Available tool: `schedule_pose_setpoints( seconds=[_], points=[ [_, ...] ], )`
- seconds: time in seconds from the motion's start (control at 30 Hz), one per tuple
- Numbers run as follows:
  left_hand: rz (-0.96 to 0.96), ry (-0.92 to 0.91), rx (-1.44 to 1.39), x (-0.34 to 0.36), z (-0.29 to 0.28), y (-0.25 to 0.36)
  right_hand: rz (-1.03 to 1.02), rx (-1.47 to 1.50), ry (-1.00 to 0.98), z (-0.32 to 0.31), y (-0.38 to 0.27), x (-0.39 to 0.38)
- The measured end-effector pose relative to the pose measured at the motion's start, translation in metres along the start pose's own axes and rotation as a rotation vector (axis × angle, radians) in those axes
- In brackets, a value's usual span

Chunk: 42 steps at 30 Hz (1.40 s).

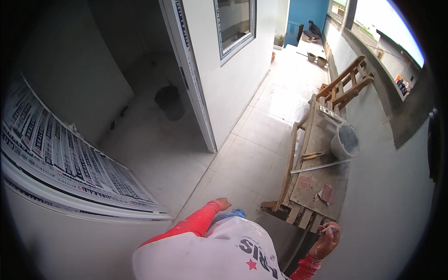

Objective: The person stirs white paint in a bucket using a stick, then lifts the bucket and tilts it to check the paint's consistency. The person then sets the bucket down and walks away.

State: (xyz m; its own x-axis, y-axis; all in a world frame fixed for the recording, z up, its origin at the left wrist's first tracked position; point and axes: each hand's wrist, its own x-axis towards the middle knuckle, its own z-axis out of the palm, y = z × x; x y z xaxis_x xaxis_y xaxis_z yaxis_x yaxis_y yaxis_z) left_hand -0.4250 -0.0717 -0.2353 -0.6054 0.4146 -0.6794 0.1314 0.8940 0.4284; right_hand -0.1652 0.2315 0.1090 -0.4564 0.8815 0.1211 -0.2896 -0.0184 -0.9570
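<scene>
My left hand point(224, 203) is in front of my body at the end of a red sleeve. Its fingers look curled in, and I see nothing in them. My right hand point(326, 241) is raised at the near end of a low wooden bench point(311, 173). Its fingers are closed around a small whitish-grey thing point(329, 229) that I cannot make out. On the bench are a pale bucket point(345, 141), wooden-handled tools point(314, 155), a long metal straightedge point(322, 165) and two reddish sanding-paper-like pieces point(326, 194).
A slatted wooden stand point(345, 83) leans beyond the bench along the right wall. On the left, a doorway with a taped frame point(192, 77) opens onto a dim room holding a dark bucket point(170, 101). A person point(312, 32) sits at the walkway's far end, near small buckets point(321, 61).
</scene>
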Motion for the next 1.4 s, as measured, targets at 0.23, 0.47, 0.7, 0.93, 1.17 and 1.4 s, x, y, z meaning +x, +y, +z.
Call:
schedule_pose_setpoints(
  seconds=[0.23, 0.47, 0.7, 0.93, 1.17, 1.4],
  points=[
    [-0.144, -0.015, -0.106, -0.033, 0.026, -0.048, 0.129, -0.001, -0.149, 0.031, 0.020, 0.013],
    [-0.315, -0.056, -0.130, -0.065, 0.040, -0.080, 0.136, 0.021, -0.278, 0.055, 0.030, 0.014],
    [-0.197, -0.069, -0.010, -0.047, 0.034, -0.071, 0.090, -0.051, -0.234, 0.050, 0.024, 0.015],
    [-0.015, -0.057, 0.087, -0.011, 0.002, -0.024, 0.063, -0.051, -0.083, 0.024, 0.024, -0.002],
    [0.157, -0.198, 0.410, 0.027, -0.027, 0.059, 0.000, -0.129, 0.068, -0.005, 0.015, -0.025],
    [0.346, -0.137, 0.531, 0.069, -0.062, 0.161, 0.016, -0.091, 0.282, -0.027, 0.012, -0.035]
  ],
)
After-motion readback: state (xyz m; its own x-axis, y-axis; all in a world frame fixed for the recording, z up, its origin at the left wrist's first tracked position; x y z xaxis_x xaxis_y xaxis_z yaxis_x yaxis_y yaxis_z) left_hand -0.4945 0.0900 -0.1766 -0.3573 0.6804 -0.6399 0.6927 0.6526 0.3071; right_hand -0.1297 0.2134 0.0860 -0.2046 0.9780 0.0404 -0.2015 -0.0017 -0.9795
